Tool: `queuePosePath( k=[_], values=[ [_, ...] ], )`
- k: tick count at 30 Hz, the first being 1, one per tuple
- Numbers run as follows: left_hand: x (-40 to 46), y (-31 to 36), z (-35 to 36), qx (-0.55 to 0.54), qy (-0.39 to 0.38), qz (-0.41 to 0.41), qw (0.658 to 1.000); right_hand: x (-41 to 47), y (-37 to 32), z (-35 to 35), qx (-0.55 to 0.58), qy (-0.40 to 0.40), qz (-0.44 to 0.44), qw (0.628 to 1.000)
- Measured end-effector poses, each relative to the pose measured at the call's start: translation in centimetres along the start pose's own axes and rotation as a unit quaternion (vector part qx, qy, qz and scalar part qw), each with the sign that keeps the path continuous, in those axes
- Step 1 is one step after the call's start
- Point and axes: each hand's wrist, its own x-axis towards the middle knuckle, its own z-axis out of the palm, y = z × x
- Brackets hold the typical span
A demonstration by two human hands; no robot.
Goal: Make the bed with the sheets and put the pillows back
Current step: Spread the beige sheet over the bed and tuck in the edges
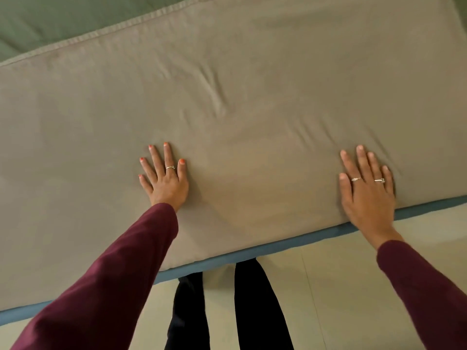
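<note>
A taupe sheet (pixel 227 102) lies spread flat over the bed and fills most of the head view, with a few soft creases near its middle. Its stitched far hem runs diagonally across the top left, over a green cover (pixel 45 24). My left hand (pixel 165 176) presses flat on the sheet with fingers spread, left of centre. My right hand (pixel 367 188) lies flat with straight fingers near the sheet's near edge at the right. A blue mattress edge (pixel 278 245) shows below the sheet. No pillows are in view.
Pale tiled floor (pixel 341 286) runs along the near side of the bed. My dark trouser legs (pixel 252 304) stand right against the bed edge at bottom centre. Maroon sleeves cover both arms.
</note>
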Motion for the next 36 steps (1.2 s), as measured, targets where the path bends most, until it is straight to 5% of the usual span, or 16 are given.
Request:
queuePosePath(
  k=[4,14,22,29,32,36],
  values=[
    [-0.1,0.3,-0.1,0.002,0.013,-0.001,1.0,0.7,-3.3,-0.6,0.006,0.002,-0.001,1.0],
    [7.2,1.3,-3.6,0.0,0.102,0.033,0.994,11.9,-20.6,0.8,0.012,0.032,-0.235,0.971],
    [11.7,1.3,-3.8,0.005,0.127,0.05,0.991,22.2,-6.7,-3.5,-0.004,0.085,-0.041,0.996],
    [11.6,1.3,-3.8,0.009,0.135,0.044,0.99,22.9,-12.0,-4.0,0.065,0.105,0.067,0.99],
    [11.6,1.4,-3.7,0.01,0.135,0.041,0.99,21.1,-21.1,-2.5,0.065,0.141,-0.055,0.986],
    [11.5,1.3,-3.7,0.009,0.131,0.039,0.991,18.0,-32.9,0.4,0.041,0.072,-0.304,0.949]
  ],
)
